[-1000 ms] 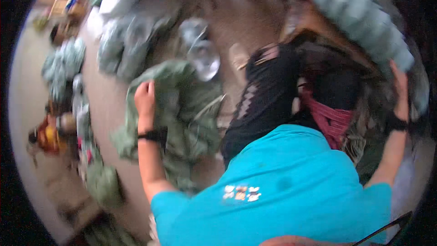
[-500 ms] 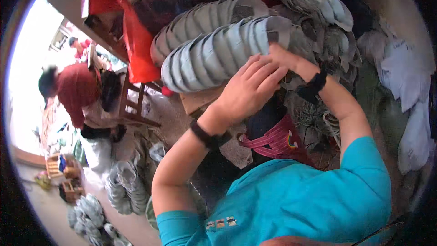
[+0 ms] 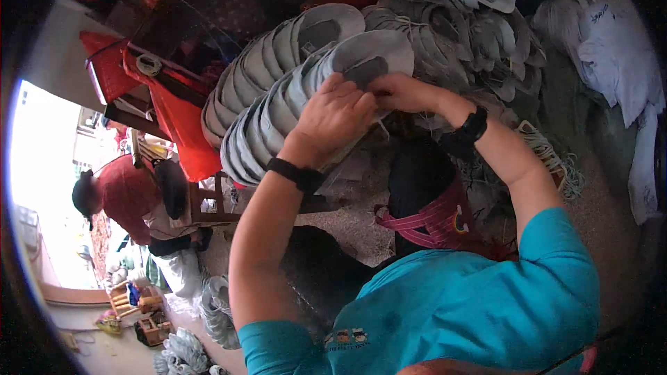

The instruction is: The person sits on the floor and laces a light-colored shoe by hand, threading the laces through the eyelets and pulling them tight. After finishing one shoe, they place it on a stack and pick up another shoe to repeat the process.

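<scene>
Two long rows of nested grey fabric shoe uppers lie before me, the far row (image 3: 267, 59) beside the near row (image 3: 267, 111). The end shoe upper (image 3: 389, 48) of the near row faces me with its darker inner side showing. At its lower edge, my left hand (image 3: 332, 114) is closed with curled fingers, gripping the fabric. My right hand (image 3: 406, 94) pinches the same edge just to the right, its fingertips close to the left hand's. The fingertips are partly hidden, so any small thing between them does not show.
Bundles of grey uppers (image 3: 451, 28) hang at the back right, near white bags (image 3: 618, 55). A red cloth (image 3: 167, 121) drapes by a wooden stool (image 3: 208, 201) at left. Another person in a red top (image 3: 128, 191) bends over there. A coil of cord (image 3: 545, 149) is on the right.
My view has shifted, and the hands have come down to the near row's lower edge. The left fingers, stretched out before, are now curled. The end upper now shows its open inner side.
</scene>
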`<control>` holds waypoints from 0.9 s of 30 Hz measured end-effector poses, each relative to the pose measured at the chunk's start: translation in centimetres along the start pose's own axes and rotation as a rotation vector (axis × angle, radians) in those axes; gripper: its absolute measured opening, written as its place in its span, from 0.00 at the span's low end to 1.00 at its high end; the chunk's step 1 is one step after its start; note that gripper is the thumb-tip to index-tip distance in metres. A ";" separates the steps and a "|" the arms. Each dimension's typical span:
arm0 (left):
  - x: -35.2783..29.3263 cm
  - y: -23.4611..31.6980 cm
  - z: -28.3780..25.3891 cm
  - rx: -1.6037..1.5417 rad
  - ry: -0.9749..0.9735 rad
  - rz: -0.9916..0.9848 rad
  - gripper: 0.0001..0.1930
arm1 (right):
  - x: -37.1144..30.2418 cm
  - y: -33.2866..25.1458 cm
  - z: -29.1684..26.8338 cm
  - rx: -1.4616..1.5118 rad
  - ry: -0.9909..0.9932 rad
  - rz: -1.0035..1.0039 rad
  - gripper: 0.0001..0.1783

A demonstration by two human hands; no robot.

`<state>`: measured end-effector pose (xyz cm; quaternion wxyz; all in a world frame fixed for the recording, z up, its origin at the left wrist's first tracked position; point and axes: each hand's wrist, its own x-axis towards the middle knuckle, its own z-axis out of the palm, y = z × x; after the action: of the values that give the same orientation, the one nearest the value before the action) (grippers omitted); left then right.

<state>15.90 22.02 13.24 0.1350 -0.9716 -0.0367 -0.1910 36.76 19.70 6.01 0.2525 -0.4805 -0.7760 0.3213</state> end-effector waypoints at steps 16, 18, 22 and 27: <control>-0.1 0.2 -0.1 0.026 0.008 -0.097 0.05 | -6.0 -3.9 -4.3 0.953 -0.221 0.038 0.14; -0.3 0.2 0.0 0.029 0.025 -0.084 0.06 | -7.2 -4.5 -6.5 0.956 -0.375 0.050 0.18; -0.2 0.2 0.2 -0.021 0.068 -0.069 0.08 | -7.4 -5.4 -10.1 0.886 -0.491 0.012 0.22; -0.4 0.0 0.2 -0.055 0.119 -0.071 0.08 | -6.0 -7.1 -12.9 0.481 -0.650 0.116 0.21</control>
<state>15.65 22.05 12.91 0.1036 -0.9600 -0.0577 -0.2538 44.12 15.17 19.30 0.0807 -0.3243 -0.6896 0.6425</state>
